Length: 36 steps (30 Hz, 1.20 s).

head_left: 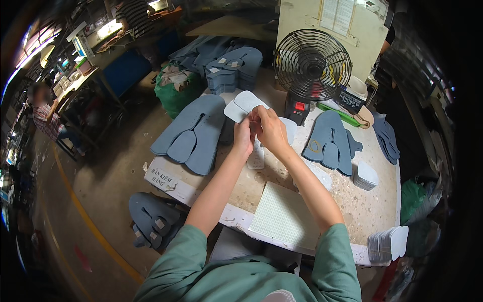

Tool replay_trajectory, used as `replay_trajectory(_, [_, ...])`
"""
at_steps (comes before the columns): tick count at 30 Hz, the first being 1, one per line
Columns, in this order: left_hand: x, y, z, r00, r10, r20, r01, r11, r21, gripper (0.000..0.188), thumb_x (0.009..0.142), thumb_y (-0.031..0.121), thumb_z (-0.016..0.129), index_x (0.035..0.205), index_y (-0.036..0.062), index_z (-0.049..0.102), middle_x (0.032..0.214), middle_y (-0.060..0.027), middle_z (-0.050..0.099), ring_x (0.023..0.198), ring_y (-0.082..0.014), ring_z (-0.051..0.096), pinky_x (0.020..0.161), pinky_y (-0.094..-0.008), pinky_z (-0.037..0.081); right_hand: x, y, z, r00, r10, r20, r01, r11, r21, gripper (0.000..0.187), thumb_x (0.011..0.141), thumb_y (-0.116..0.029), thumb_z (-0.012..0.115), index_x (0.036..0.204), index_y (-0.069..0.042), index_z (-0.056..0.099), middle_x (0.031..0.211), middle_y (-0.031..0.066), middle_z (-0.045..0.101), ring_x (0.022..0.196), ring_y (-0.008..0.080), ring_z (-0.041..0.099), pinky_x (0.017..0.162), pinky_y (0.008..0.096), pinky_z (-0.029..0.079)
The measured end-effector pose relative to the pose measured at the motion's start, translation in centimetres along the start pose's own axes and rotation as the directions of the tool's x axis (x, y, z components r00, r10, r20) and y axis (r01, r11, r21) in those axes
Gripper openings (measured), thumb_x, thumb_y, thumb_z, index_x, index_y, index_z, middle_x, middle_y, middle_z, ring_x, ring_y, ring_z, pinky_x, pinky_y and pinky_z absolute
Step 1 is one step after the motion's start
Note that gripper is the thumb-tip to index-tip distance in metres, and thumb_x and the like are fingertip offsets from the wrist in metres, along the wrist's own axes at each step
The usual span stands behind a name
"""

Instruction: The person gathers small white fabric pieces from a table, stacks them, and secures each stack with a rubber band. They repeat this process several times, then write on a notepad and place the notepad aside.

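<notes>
- The left hand (244,135) and the right hand (268,130) met above the middle of the speckled stone-topped worktable (367,206), fingers pinched together on the lower edge of a thin white rounded insole-shaped piece (243,105).
- That white piece was held up off the table, tilted, its broad end pointing away from the person toward the upper left; whether it was one sheet or two laid together could not be told.
- Both hands were closed on it, fingertips touching or nearly so.
- Just under the hands lay a narrow white strip (256,156) flat on the tabletop.
- To the left of the hands, a stack of grey-blue flat cut shoe-upper panels (193,135) hung partly over the table's edge.
- To the right, a second stack of grey-blue upper panels (329,143) lay flat, and beside it a small pile of white rounded pieces (366,175).
- A black wire-caged desk fan (311,65) stood behind the hands, near the far side of the table.
- A pale green gridded cutting mat (282,214) lay at the near edge, between the forearms.
- Another pile of white rounded pieces (388,243) sat at the near right corner.
- More grey-blue panels (153,219) rested low beside the table on the left.
</notes>
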<state>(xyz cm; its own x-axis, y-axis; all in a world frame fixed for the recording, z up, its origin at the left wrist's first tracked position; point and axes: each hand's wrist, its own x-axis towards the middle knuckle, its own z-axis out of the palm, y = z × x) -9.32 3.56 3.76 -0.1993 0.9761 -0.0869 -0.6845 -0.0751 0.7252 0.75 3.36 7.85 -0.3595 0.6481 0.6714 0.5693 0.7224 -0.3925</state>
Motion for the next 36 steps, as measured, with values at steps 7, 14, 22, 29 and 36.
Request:
replay_trajectory(7, [0.0, -0.7, -0.1, 0.996, 0.022, 0.088, -0.016, 0.998, -0.067, 0.018, 0.097, 0.016, 0.046, 0.105, 0.0066, 0.06, 0.1, -0.0029, 0.06, 0.093, -0.0124, 0.06, 0.08, -0.0281, 0.051, -0.8, 0.0, -0.3, 0.977, -0.209, -0.044, 0.197, 0.961, -0.192, 0.038, 0.065, -0.001, 0.065, 0.1, -0.009, 0.052, 0.092, 0.0088, 0.054, 0.088, 0.0296, 0.055, 0.063, 0.0387, 0.052])
replay_trajectory(14, [0.5, -0.4, -0.6, 0.989, -0.069, 0.13, 0.079, 0.994, -0.078, 0.022, 0.096, 0.015, 0.05, 0.114, 0.005, 0.056, 0.106, -0.0062, 0.062, 0.097, -0.0176, 0.062, 0.087, -0.0322, 0.051, -1.2, 0.3, -1.0, 0.985, -0.143, -0.096, 0.14, 0.99, -0.032, 0.035, 0.067, 0.007, 0.061, 0.097, -0.006, 0.049, 0.088, 0.0104, 0.054, 0.085, 0.0307, 0.056, 0.064, 0.0397, 0.049])
replay_trajectory(22, [-0.8, 0.3, 1.0, 0.982, 0.012, 0.186, 0.004, 0.996, -0.086, 0.028, 0.095, 0.011, 0.052, 0.122, 0.0036, 0.053, 0.116, -0.0095, 0.061, 0.105, -0.0221, 0.062, 0.089, -0.0409, 0.054, 0.5, 2.9, -3.2, 0.987, 0.151, -0.063, -0.124, 0.943, 0.308, 0.028, 0.08, 0.012, 0.054, 0.098, -0.005, 0.043, 0.075, 0.0046, 0.058, 0.058, 0.0108, 0.051, 0.054, 0.0243, 0.04])
replay_trajectory(29, [-0.6, -0.1, 0.9, 0.964, -0.01, 0.264, 0.021, 0.999, -0.036, 0.033, 0.096, 0.012, 0.051, 0.127, 0.0031, 0.049, 0.122, -0.0119, 0.058, 0.108, -0.024, 0.06, 0.092, -0.044, 0.053, 0.4, 4.6, -2.9, 0.949, 0.277, -0.152, -0.24, 0.945, 0.222, 0.054, 0.073, -0.006, 0.075, 0.123, -0.005, 0.054, 0.084, 0.0081, 0.065, 0.07, 0.0168, 0.06, 0.065, 0.0281, 0.049])
replay_trajectory(36, [1.1, 1.4, -0.6, 0.985, 0.125, 0.12, -0.13, 0.991, 0.032, 0.044, 0.1, 0.03, 0.046, 0.134, 0.0025, 0.045, 0.121, -0.0126, 0.057, 0.106, -0.0248, 0.059, 0.093, -0.0415, 0.05, -0.7, 7.5, -6.3, 0.796, 0.504, 0.336, -0.606, 0.661, 0.443, 0.053, 0.077, -0.005, 0.074, 0.126, -0.004, 0.056, 0.086, 0.0038, 0.068, 0.071, 0.0115, 0.059, 0.066, 0.0264, 0.049])
